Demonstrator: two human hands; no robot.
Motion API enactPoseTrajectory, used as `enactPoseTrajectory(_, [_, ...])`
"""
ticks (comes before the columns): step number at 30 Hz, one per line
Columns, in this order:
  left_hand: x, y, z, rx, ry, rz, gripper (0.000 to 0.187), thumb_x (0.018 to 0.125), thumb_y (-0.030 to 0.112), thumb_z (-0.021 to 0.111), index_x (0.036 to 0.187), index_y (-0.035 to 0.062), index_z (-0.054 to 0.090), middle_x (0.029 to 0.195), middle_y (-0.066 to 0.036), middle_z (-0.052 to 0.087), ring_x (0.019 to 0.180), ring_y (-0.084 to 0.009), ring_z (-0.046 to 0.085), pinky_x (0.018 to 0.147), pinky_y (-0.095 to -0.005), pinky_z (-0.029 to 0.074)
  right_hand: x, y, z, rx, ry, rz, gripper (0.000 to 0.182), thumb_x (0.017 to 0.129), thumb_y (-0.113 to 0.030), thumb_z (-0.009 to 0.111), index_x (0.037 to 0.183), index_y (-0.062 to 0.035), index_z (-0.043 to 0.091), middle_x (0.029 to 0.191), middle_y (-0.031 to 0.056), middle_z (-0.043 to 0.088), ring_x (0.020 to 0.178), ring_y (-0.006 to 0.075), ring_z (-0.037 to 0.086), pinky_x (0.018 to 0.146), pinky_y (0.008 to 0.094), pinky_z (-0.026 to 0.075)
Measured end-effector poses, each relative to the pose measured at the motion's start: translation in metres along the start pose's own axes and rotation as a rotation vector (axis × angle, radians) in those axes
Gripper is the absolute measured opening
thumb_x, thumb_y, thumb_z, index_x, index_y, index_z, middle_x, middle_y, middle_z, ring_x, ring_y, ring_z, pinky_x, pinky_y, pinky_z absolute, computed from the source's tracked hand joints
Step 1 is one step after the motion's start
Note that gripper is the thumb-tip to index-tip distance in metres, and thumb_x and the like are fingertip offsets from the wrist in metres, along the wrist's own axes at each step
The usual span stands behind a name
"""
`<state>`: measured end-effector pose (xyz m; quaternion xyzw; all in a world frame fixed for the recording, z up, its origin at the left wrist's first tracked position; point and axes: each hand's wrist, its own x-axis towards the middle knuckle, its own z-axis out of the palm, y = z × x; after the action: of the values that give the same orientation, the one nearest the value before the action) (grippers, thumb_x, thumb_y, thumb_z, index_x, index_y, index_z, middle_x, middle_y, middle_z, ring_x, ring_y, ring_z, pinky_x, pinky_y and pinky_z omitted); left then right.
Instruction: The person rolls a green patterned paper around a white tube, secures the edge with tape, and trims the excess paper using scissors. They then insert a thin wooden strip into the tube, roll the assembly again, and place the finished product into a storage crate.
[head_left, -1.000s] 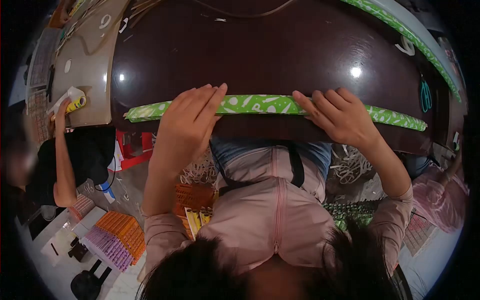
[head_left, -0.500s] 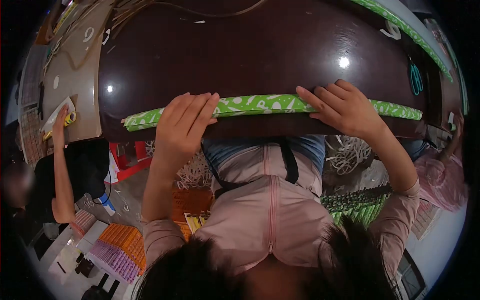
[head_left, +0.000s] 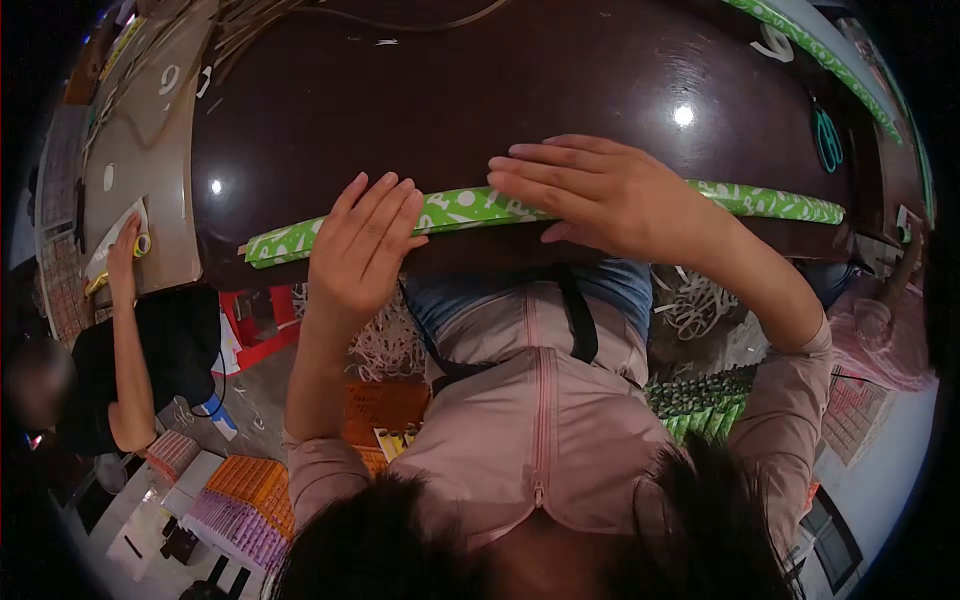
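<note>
A long green strip with white patterns (head_left: 460,208), folded or rolled narrow, lies along the near edge of the dark table (head_left: 450,100). My left hand (head_left: 365,245) rests flat across its left part, fingers stretched out and pointing away from me. Over the middle of the strip lies my right hand (head_left: 600,200), its fingers extended to the left and slightly apart. Both palms face down on the strip, and neither hand grips it. The strip's left end shows a small brownish tip.
Teal scissors (head_left: 827,138) lie at the table's right. Another green strip (head_left: 820,60) runs along the far right edge. Thin brown strips (head_left: 240,30) lie at the far left. A co-worker's hand (head_left: 122,255) holds a yellow roll at the left table; another person sits at the right.
My right hand has slid left along the strip towards my left hand, and its fingers have straightened. My left hand has stayed nearly in place.
</note>
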<state>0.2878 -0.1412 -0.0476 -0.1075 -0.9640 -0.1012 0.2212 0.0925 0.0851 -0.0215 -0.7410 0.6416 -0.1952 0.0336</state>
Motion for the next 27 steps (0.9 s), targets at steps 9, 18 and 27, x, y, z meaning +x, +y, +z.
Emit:
enactPoseTrajectory(9, [0.027,0.032,-0.008,0.007,-0.022,-0.257,0.047,0.089,0.019,0.06,0.129,-0.0059,0.054,0.122,-0.019,0.063,0.122,-0.0361,0.055,0.106,-0.0499,0.039,0.0,-0.001,0.006,-0.053,0.002,-0.013,0.056,0.09,-0.022,0.059,0.141,-0.0043,0.043,0.136,0.0115,0.055,0.122,0.0252,0.057,0.107,0.0407,0.043])
enactPoseTrajectory(18, [0.056,0.068,0.039,0.205,0.0,-0.521,0.048,0.096,0.031,0.051,0.128,-0.0043,0.056,0.128,-0.021,0.058,0.127,-0.036,0.049,0.11,-0.0499,0.03,-0.004,-0.001,0.008,-0.144,0.047,-0.02,0.055,0.088,-0.024,0.063,0.136,-0.0032,0.049,0.129,0.0134,0.06,0.117,0.0256,0.06,0.105,0.0418,0.045])
enactPoseTrajectory(27, [0.05,0.061,0.041,0.257,0.001,-0.466,0.056,0.095,0.04,0.052,0.132,-0.0022,0.054,0.136,-0.02,0.053,0.132,-0.0372,0.044,0.11,-0.0535,0.027,-0.004,0.002,0.005,-0.117,0.014,-0.01,0.057,0.088,-0.027,0.065,0.137,-0.0055,0.048,0.131,0.0086,0.059,0.12,0.0217,0.058,0.111,0.0457,0.038])
